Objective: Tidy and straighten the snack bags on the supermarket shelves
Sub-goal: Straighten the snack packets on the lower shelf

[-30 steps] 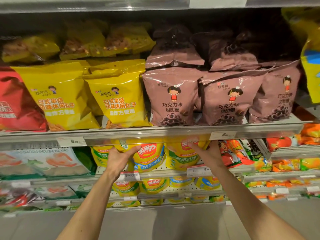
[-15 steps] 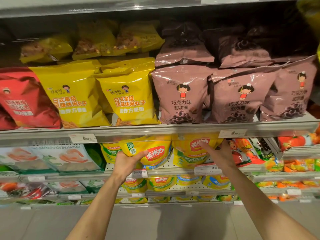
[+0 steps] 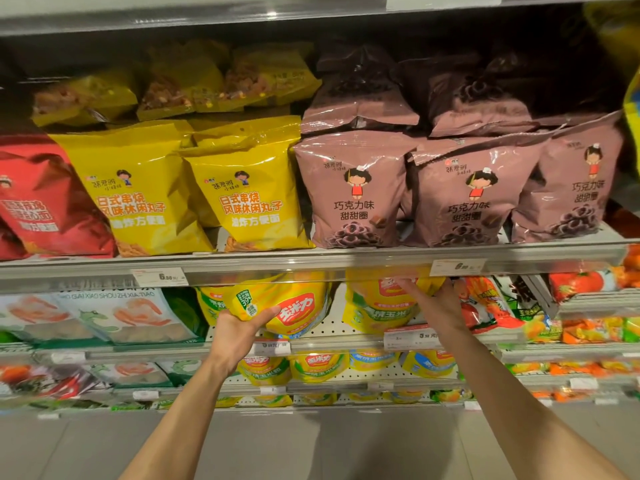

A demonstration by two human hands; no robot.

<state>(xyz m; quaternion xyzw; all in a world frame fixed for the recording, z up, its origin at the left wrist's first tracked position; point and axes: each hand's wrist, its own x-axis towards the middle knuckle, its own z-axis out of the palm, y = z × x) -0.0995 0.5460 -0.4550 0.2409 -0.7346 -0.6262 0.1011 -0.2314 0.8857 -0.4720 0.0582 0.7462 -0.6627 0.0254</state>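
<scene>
Two shelves matter at this moment. On the upper shelf [image 3: 311, 263] the big bags stand in a row: a red bag [image 3: 41, 202], two yellow bags [image 3: 138, 192] and three mauve bags [image 3: 353, 192], all quite upright. On the mauve ones I can read 巧克力味 甜甜圈.

Below, on the lower shelf [image 3: 329, 342], the person is straightening the smaller yellow corn snack bags. The left hand [image 3: 239, 332] holds one tilted corn bag [image 3: 284, 306] from underneath, thumb curled over its front. The right hand [image 3: 436, 303] reaches to a second corn bag [image 3: 377, 306]; its fingers [image 3: 408, 284] lie on the upper part, but I cannot tell if they pinch it.

Next, I judge, the tilted bag must be turned upright and pushed back in line.

A price tag [image 3: 159, 276] seems to read 6.50.
</scene>
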